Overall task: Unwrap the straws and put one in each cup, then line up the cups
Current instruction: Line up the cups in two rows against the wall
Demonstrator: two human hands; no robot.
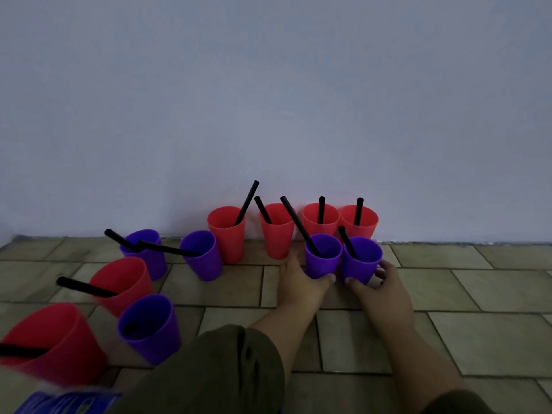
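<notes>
Blue packet (65, 403) cropped, red cup (56, 342) blurred

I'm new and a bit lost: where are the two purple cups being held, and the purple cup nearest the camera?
Left held cup (322, 264): head view, front wall.
Right held cup (360, 267): head view, front wall.
Nearest purple cup (155, 348): head view, side wall.

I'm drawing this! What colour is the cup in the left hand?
Purple; the cup in the left hand shows best in the head view.
</notes>
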